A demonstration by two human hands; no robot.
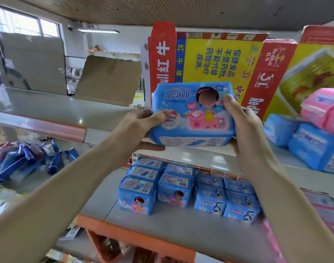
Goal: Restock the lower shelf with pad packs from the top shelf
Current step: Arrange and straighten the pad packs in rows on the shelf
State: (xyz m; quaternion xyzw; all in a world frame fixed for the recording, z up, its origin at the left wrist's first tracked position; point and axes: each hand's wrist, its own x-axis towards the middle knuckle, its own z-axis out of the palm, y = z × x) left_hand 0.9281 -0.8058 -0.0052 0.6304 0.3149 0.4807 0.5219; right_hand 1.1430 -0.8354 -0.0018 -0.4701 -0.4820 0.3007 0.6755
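A blue pad pack (192, 114) with a cartoon girl on its front is held up in front of the top shelf (215, 158). My left hand (141, 128) grips its left end, thumb on the front and fingers underneath. My right hand (245, 126) grips its right end, thumb on the front. On the lower shelf (181, 224) stand rows of blue pad packs (187, 188). More blue packs (304, 141) and a pink pack (323, 109) lie on the top shelf at the right.
Red and yellow cartons (219, 59) stand at the back of the top shelf. Brown cardboard (107, 80) leans on the neighbouring shelf at the left. Dark blue packets (29, 158) lie on a lower left shelf. The lower shelf has an orange front edge (135, 238).
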